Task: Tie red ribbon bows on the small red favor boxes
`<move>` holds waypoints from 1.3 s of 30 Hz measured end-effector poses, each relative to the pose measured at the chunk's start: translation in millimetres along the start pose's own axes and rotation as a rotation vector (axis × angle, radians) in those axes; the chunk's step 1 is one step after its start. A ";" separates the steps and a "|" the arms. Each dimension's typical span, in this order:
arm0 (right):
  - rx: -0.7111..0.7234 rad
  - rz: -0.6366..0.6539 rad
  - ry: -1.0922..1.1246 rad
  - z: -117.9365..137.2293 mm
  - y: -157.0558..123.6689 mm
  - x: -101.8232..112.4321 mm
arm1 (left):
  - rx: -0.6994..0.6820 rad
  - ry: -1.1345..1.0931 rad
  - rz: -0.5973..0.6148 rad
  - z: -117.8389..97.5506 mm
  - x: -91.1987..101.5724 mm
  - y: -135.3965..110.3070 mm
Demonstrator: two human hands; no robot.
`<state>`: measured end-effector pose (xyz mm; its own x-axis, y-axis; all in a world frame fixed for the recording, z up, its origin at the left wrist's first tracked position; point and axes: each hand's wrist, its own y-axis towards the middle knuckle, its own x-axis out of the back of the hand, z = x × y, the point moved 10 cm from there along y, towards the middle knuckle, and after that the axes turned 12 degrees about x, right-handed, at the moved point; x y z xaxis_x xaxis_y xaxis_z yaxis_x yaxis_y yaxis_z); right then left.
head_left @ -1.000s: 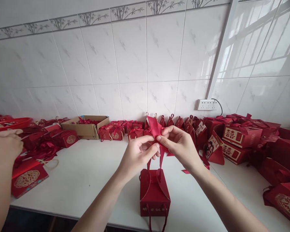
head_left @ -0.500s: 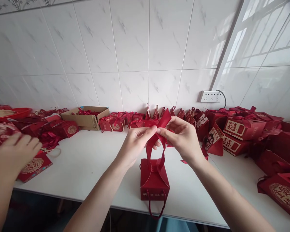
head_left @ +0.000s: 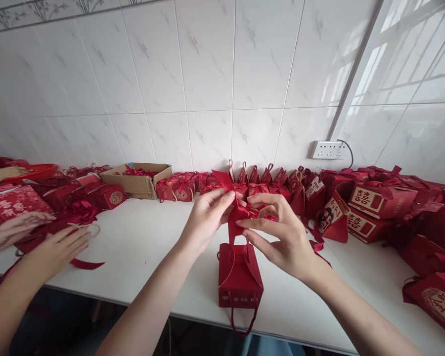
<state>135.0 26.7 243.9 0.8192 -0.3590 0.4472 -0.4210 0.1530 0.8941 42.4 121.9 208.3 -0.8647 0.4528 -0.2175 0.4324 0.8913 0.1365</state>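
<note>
A small red gift box (head_left: pixel 241 277) stands on the white table in front of me, its curved top flaps folded in and a cord handle hanging over the table's front edge. Red ribbon (head_left: pixel 236 220) rises from its top. Above the box, my left hand (head_left: pixel 211 207) pinches the ribbon between thumb and fingers, and a tail sticks up past it. My right hand (head_left: pixel 276 227) holds the ribbon's right side with thumb and a finger, its index finger raised and apart.
Finished-looking red boxes (head_left: pixel 378 198) are stacked at right, with more along the tiled wall. A cardboard carton (head_left: pixel 137 180) of red ribbon stands back left. At left, another person's hands (head_left: pixel 55 247) work over red boxes and ribbon. A power strip (head_left: pixel 330 149) hangs on the wall.
My right hand has shifted down and its fingers have spread, while the ribbon's upper tail now points left instead of right. The other person's hands have moved right and lower.
</note>
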 end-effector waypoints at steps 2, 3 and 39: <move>0.007 0.020 -0.029 0.4 -2.3 -3.6 | -0.009 0.021 0.010 -0.7 -1.1 -1.4; -0.004 0.012 -0.035 -0.7 -2.7 -3.9 | -0.020 0.040 0.014 -1.7 -1.8 -2.3; 0.195 -0.045 -0.570 11.4 -2.8 -6.7 | 0.013 -0.001 0.052 23.4 -2.6 -9.8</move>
<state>126.3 18.2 238.1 0.5225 -0.8066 0.2765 -0.4987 -0.0261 0.8664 46.4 112.5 184.8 -0.8405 0.4988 -0.2118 0.4803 0.8667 0.1351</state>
